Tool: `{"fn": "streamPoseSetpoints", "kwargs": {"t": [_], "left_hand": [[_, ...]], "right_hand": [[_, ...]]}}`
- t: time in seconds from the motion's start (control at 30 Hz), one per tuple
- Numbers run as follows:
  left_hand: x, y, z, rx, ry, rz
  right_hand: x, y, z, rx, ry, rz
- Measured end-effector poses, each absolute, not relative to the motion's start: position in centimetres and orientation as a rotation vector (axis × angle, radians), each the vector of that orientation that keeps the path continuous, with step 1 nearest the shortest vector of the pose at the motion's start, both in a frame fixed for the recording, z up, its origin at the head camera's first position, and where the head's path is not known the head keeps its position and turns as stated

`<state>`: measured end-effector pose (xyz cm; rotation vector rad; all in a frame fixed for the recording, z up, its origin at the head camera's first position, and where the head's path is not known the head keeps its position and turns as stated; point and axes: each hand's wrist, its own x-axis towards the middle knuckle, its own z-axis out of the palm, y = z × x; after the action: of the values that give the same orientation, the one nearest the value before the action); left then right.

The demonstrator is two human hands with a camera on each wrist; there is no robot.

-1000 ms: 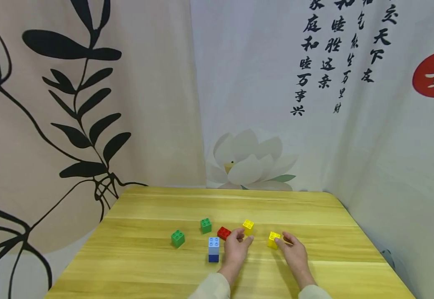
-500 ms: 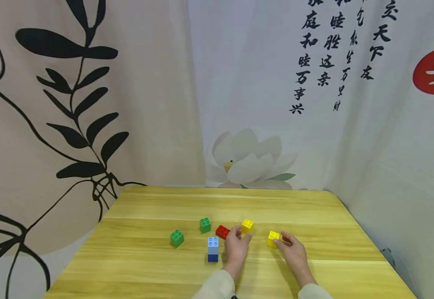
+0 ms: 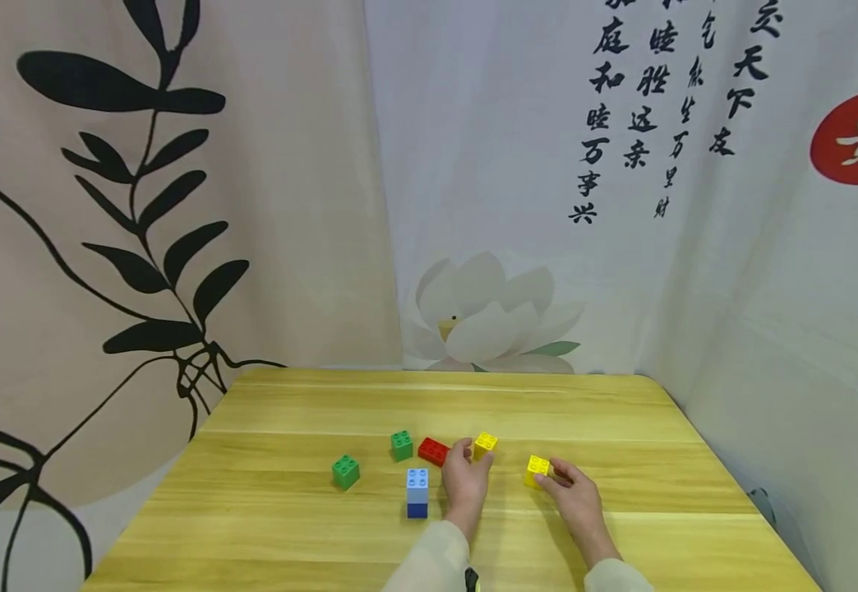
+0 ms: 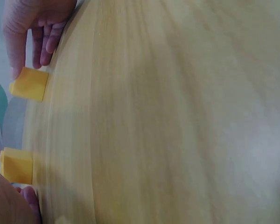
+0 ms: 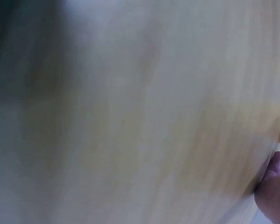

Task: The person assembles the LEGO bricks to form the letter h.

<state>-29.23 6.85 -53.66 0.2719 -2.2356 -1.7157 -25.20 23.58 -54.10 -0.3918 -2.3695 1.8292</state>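
Observation:
Two small yellow toy building blocks stand on the wooden table. My left hand (image 3: 466, 487) is at the left yellow block (image 3: 484, 445), its thumb by the near side and index finger just left of the block. My right hand (image 3: 578, 503) touches the right yellow block (image 3: 537, 470) with the thumb, while the other fingers stay apart from it. In the left wrist view, a right-hand digit meets the edge of the right block (image 4: 30, 84), and the left block (image 4: 17, 166) lies beside my left hand (image 4: 7, 198). Whether the left hand touches it is unclear.
Left of the left hand lies a red block (image 3: 433, 451). A light-blue block (image 3: 417, 485) is joined to a dark-blue block (image 3: 417, 511). Two green blocks, one farther back (image 3: 402, 445) and one farther left (image 3: 346, 472), stand on the table (image 3: 311, 543). A curtain (image 3: 311, 205) hangs behind.
My left hand has moved forward, closer to the left yellow block. The right hand keeps nearly the same pose with its thumb at the right block. The head view shifts slightly.

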Motion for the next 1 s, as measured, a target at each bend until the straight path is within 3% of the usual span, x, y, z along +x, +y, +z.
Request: {"fn": "streamPoseSetpoints", "kwargs": {"t": [1.0], "left_hand": [[-30.0,7.6,-53.5,0.252,-2.368,-1.527]], "right_hand": [[-25.2,23.5,-54.0,-0.399,-2.398,1.752]]}}
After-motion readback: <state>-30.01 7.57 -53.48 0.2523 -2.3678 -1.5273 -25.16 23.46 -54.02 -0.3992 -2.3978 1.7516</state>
